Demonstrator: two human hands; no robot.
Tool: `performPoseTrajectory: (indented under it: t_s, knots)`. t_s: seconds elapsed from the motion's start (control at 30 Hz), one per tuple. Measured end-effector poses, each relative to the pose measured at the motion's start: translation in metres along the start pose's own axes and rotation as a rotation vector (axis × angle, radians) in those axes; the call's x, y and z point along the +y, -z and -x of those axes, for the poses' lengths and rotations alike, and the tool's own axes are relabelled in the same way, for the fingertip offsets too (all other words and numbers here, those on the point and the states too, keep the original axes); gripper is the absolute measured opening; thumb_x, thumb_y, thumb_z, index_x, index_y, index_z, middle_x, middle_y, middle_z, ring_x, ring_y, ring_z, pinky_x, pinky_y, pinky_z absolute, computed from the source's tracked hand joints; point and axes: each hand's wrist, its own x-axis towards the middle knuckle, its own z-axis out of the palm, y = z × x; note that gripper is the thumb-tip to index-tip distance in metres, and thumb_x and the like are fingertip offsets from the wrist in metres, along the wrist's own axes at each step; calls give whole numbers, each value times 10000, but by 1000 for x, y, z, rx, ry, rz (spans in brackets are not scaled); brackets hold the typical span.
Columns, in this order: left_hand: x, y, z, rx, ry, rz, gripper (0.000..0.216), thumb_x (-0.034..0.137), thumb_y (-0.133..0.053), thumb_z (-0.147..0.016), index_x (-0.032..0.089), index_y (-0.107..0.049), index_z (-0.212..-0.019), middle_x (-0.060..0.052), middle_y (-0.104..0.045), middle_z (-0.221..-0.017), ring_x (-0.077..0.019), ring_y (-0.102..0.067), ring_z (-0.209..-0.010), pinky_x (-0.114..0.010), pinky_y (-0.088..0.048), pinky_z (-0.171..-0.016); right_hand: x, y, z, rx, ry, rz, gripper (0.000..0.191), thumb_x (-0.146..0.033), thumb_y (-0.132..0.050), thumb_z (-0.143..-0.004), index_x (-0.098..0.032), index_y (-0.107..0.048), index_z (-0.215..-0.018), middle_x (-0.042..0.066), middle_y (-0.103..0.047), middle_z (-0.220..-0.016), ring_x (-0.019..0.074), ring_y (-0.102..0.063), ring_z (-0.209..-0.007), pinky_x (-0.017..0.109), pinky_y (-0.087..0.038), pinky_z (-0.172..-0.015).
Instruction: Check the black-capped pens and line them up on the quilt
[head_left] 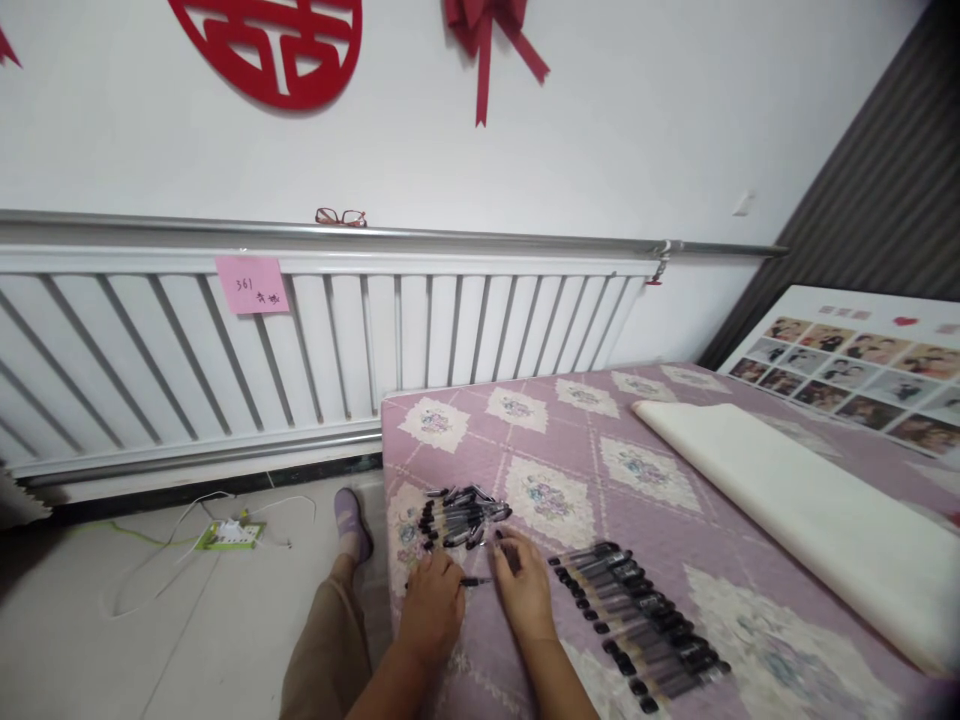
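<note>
My left hand [433,603] is closed around a black pen [475,581], which lies across it just above the bedspread with one end sticking out to the right. Beside it, my right hand [527,588] has its fingers curled together; a small dark piece shows at the fingertips, too unclear to name. Just beyond both hands lies a loose pile of pens [461,517] with clear barrels and black ends, small black parts scattered on top. To the right of my right hand, several similar pens [645,615] lie side by side in a slanting row.
A purple flowered bedspread [517,450] covers the surface under the pens. Farther right rests a folded cream sheet [780,510], with a photo board [847,370] behind it. A white radiator [450,330] runs along the wall. On the floor at left lies a power strip [232,533] with cables.
</note>
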Motion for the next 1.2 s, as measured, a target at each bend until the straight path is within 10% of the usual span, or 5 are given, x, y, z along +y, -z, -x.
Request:
performPoseTrajectory:
  t_s: [0.3, 1.2]
  knots:
    - [1, 2, 2, -83, -81, -16, 161, 194, -473, -866, 249, -599, -952, -13, -553, -1019, -197, -449, -1020, -352, -280, -936, 0, 22, 30, 8, -111, -75, 353, -540, -516, -784, -192, -562, -751, 29, -608, -687, 167, -552, -623, 272, -455, -616]
    - [-6, -3, 6, 16, -140, 177, 277, 149, -360, -857, 228, -569, -1022, -53, -621, -995, -208, -525, -996, -404, -305, -965, -4, 50, 46, -104, -158, -279, 251, -379, -539, -775, -207, -687, -883, 71, -709, -926, 219, -643, -878, 321, -502, -819]
